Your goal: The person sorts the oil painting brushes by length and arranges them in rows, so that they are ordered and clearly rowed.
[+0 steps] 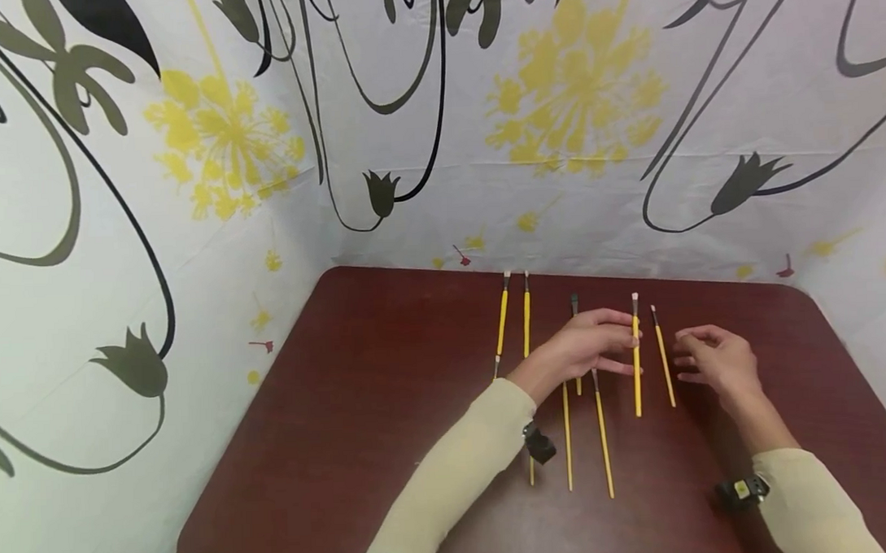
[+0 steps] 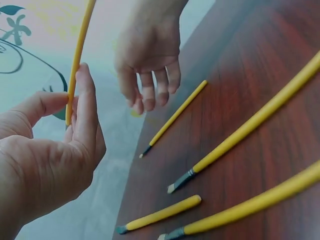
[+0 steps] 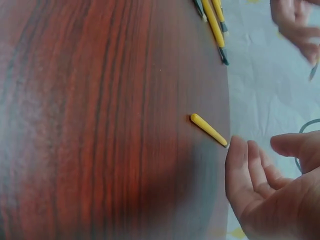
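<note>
The left hand (image 1: 592, 342) pinches one yellow brush (image 1: 637, 392) between thumb and finger. That brush looks lifted up off the desk (image 1: 345, 410), so I think the picking-up part is done for this one, but it has not been put down yet.

The right hand (image 1: 719, 363) holds nothing, and its thumb and fingers are apart. Just beside its fingertips, on the side toward the left hand, lies a thin brush (image 1: 663, 356). No hand holds that one, and it rests on the desk between the two hands.

More brushes lie on the desk. Two (image 1: 502, 323) (image 1: 526, 314) are to the left of the left hand, and two more (image 1: 568, 443) (image 1: 603, 442) lie closer to the person than that hand. A brush with a dark tip (image 2: 162, 216) is partly under the left hand in the head view. The left sleeve (image 1: 457, 471) hides some others, so I cannot tell how many are left. The work looks partway done to me.
</note>
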A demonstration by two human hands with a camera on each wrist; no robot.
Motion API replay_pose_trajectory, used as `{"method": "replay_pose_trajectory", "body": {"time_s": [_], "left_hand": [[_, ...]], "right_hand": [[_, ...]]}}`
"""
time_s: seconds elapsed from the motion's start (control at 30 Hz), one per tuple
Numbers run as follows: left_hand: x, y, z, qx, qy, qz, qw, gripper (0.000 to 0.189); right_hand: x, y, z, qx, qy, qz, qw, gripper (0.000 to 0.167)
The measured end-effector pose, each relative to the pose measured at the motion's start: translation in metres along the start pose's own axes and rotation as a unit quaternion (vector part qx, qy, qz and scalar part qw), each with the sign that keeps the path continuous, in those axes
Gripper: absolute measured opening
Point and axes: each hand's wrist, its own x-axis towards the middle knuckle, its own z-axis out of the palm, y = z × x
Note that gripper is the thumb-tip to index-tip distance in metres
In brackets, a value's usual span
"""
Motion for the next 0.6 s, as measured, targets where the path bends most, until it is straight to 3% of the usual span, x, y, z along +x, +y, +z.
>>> {"method": "replay_pose_trajectory", "body": {"time_s": [0.27, 0.4, 0.6], "left_hand": [[-0.042, 0.005, -0.018, -0.007, -0.044, 0.004, 0.999, 0.038], [-0.058, 0.006, -0.019, -0.009, -0.067, 0.012, 0.9977, 0.041], [-0.079, 0.01, -0.023, -0.005, -0.073, 0.022, 0.997, 0.046]], "right_hand": [[0.004, 0.001, 0.006, -0.093, 0.002, 0.056, 0.9941, 0.061], [0.008, -0.001, 0.008, -0.121, 0.01, 0.043, 0.9917, 0.057], [0.016, -0.007, 0.011, -0.161, 0.02, 0.009, 0.9867, 0.057]]}}
